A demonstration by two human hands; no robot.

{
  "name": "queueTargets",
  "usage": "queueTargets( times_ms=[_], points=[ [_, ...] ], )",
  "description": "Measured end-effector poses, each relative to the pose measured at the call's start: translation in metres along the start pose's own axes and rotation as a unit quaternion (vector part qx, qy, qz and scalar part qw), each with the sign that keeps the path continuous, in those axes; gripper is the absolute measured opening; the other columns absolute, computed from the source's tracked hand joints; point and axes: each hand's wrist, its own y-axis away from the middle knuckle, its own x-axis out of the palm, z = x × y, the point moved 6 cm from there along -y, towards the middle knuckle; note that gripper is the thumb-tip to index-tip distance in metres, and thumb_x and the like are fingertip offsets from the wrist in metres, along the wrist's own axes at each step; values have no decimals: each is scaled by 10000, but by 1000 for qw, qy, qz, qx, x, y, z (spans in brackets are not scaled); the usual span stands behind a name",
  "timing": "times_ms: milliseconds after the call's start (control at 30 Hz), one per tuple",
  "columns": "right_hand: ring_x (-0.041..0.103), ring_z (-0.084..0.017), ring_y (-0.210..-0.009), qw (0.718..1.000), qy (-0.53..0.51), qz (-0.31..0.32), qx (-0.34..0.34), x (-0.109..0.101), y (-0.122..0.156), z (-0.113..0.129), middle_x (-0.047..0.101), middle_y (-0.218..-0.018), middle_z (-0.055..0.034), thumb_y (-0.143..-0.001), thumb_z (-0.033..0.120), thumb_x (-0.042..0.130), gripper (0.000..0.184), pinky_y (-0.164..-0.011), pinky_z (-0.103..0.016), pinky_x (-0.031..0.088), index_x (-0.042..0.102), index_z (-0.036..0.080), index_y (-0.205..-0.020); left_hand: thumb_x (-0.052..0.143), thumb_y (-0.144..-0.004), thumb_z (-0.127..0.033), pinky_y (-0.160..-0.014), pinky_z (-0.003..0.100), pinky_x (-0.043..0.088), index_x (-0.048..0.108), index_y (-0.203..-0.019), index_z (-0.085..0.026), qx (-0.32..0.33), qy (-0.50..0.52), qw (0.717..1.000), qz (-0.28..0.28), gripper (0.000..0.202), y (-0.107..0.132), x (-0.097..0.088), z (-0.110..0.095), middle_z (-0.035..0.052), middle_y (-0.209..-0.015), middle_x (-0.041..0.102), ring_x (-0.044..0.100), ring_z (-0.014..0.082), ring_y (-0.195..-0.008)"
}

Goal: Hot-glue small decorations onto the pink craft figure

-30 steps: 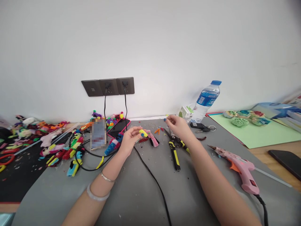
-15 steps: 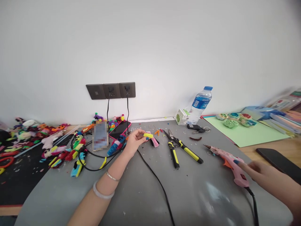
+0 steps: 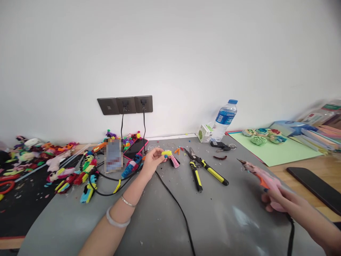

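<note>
My left hand [image 3: 154, 160] pinches a small yellow fuzzy piece [image 3: 166, 153], which looks like pipe cleaner, between thumb and fingers. Just beyond those fingertips is a pink and black fuzzy piece [image 3: 173, 162]; whether it is joined to the yellow one I cannot tell. On the right, my right hand [image 3: 282, 199] is wrapped round the handle of a pink hot glue gun [image 3: 266, 177], its nozzle pointing up and to the left. Between the hands, black and yellow pliers [image 3: 202, 165] lie with their handles spread on the grey table mat [image 3: 165, 220].
Colourful fuzzy figures [image 3: 77, 170] crowd the left side beside a looped black cable [image 3: 106, 192]. Keys [image 3: 222, 145], a water bottle [image 3: 225, 119] and a small box [image 3: 205, 133] stand or lie at the back. A black phone [image 3: 314, 188] rests at right, near green paper [image 3: 277, 153].
My right hand has closed round the glue gun's handle and lifted it, tipping the nozzle slightly upward. The left hand keeps its pinch on the yellow piece, nearly in place.
</note>
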Motion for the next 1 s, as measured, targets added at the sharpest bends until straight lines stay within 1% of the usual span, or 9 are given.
queueTargets(
  times_ms=[100, 167, 267, 433, 500, 600, 767, 867, 1000],
  points=[
    [660, -290, -646, 982, -169, 36, 77, 12, 11, 3, 715, -877, -162, -557, 467, 699, 237, -610, -453, 511, 639, 327, -738, 821, -613, -419, -670, 271, 542, 587, -864, -177, 9, -7, 1000, -26, 420, -1, -4, 0, -7, -770, 636, 611, 105, -629],
    [563, -231, -547, 963, -265, 13, 55, 18, 14, 13, 660, -786, -117, -558, 417, 731, 250, -490, -418, 450, 627, 336, -770, 810, -620, -409, -642, 251, 520, 581, -869, -179, 15, -18, 999, -35, 409, -2, -6, -2, -15, -766, 625, 593, 96, -616],
    [312, -145, -395, 919, -390, 53, 12, 40, 19, 40, 405, -524, -6, -644, 400, 700, 192, -378, -351, 249, 630, 323, -805, 798, -620, -366, -641, 237, 499, 597, -876, -178, 22, -27, 999, -41, 376, -2, -7, -4, -11, -811, 633, 580, 88, -632],
    [104, -93, -362, 865, -483, 138, 1, 88, 39, 88, 165, -464, 80, -878, 541, 447, 331, -421, -317, 245, 643, 275, -864, 780, -618, -319, -656, 246, 492, 648, -859, -172, 24, -44, 998, -32, 311, -1, -4, -7, 17, -825, 663, 598, 121, -701],
    [80, -91, -358, 862, -478, 170, -15, 106, 43, 100, 147, -445, 92, -891, 572, 403, 373, -434, -300, 241, 617, 270, -853, 780, -619, -329, -639, 247, 487, 657, -865, -173, 25, -51, 998, -32, 316, -1, -4, -8, 21, -812, 669, 595, 126, -690],
    [144, -107, -351, 870, -441, 207, -71, 124, 42, 111, 242, -411, 82, -889, 618, 381, 407, -454, -294, 233, 587, 267, -877, 781, -627, -368, -606, 240, 473, 667, -887, -170, 28, -53, 997, -44, 346, -2, -6, -7, 28, -826, 678, 581, 116, -655],
    [228, -134, -376, 881, -414, 202, -107, 121, 26, 107, 306, -389, 34, -895, 643, 362, 491, -459, -305, 246, 502, 247, -641, 742, -695, -448, -586, 242, 456, 688, -933, -176, 35, -68, 996, -44, 365, -4, -9, -8, 34, -843, 685, 562, 115, -623],
    [254, -133, -385, 885, -424, 180, -73, 107, 16, 93, 300, -366, 2, -881, 665, 363, 592, -462, -318, 287, 389, 229, -481, 692, -762, -447, -633, 264, 457, 710, -899, -178, 60, -137, 988, 35, 302, 0, -1, -16, 44, -827, 692, 589, 151, -682],
    [269, -153, -382, 905, -395, 151, -50, 92, 9, 72, 278, -374, -16, -859, 687, 348, 602, -467, -359, 295, 389, 241, -457, 659, -806, -321, -722, 282, 441, 745, -813, -220, 114, -324, 923, 171, 132, 12, 15, -23, 41, -809, 703, 596, 189, -786]
  ],
)
